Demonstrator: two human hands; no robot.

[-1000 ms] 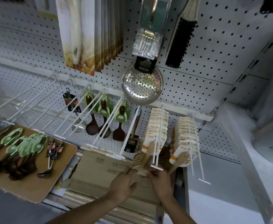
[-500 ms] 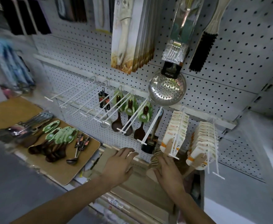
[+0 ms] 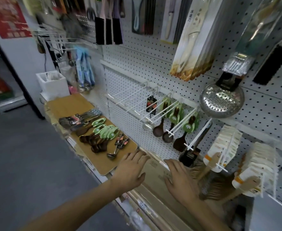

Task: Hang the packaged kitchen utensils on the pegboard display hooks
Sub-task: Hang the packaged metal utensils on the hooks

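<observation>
The pegboard (image 3: 153,52) is white, dotted with dark holes. Left of the left hand (image 3: 130,170), dark brown wooden spoons (image 3: 95,142) carry green tags on a tan board (image 3: 103,165). Above the right hand (image 3: 180,179) hangs a silver perforated skimmer (image 3: 222,100); its label looks black, though blurred.
</observation>
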